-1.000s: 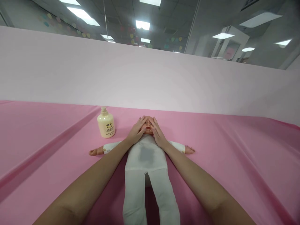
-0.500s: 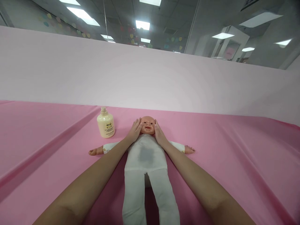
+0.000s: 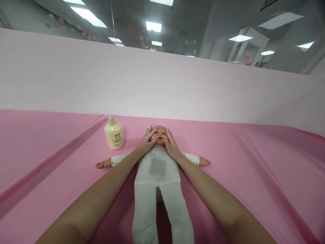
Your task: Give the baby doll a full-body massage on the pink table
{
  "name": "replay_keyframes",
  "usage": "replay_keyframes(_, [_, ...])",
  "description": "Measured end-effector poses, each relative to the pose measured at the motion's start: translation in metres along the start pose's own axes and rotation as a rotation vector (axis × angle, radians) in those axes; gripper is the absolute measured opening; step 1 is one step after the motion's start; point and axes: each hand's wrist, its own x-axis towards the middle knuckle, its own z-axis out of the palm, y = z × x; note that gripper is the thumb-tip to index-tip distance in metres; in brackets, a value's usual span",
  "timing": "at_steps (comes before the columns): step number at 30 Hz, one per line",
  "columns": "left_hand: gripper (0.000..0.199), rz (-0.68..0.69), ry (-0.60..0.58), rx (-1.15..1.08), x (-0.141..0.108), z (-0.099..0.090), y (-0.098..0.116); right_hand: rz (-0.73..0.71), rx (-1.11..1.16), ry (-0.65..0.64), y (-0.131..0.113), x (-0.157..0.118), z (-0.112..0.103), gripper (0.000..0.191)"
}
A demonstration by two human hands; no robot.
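A baby doll [image 3: 157, 169] lies on its back on a pink cloth, with a soft white body and limbs, and a grey patch on its middle. Both arms are spread out to the sides. My left hand [image 3: 146, 141] rests against the left side of the doll's face, fingers stretched up along the head and thumb near the mouth. On the face's right side lies my right hand [image 3: 172, 144], fingers also extended, its thumb by the mouth corner. Both hands are open, flat on the cheeks, and cover part of the face.
A cream pump bottle [image 3: 114, 134] with dark print stands upright to the left of the doll's head. The pink cloth [image 3: 241, 162] has long folds on both sides. Behind it rises a white wall [image 3: 162, 88], with glass panels reflecting ceiling lights above.
Both thumbs have swung inward from the sides of the doll's face to beside its mouth. The fingers lie slightly further over the face. The doll and the bottle stay in place.
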Motion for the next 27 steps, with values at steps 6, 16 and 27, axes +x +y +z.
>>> replay_keyframes(6, [0.05, 0.084, 0.013, 0.058, -0.0001, -0.0015, 0.0041, -0.031, -0.063, 0.025, 0.0033, 0.0002, 0.0003, 0.062])
replay_keyframes(16, [0.041, 0.18, 0.058, 0.153, 0.0, -0.0018, 0.0071, -0.165, -0.075, 0.1, -0.0011, -0.0008, 0.0006, 0.049])
replay_keyframes(27, [0.05, 0.102, 0.118, 0.113, -0.0015, -0.001, 0.0046, -0.21, -0.089, 0.114, -0.0018, -0.0009, -0.0006, 0.04])
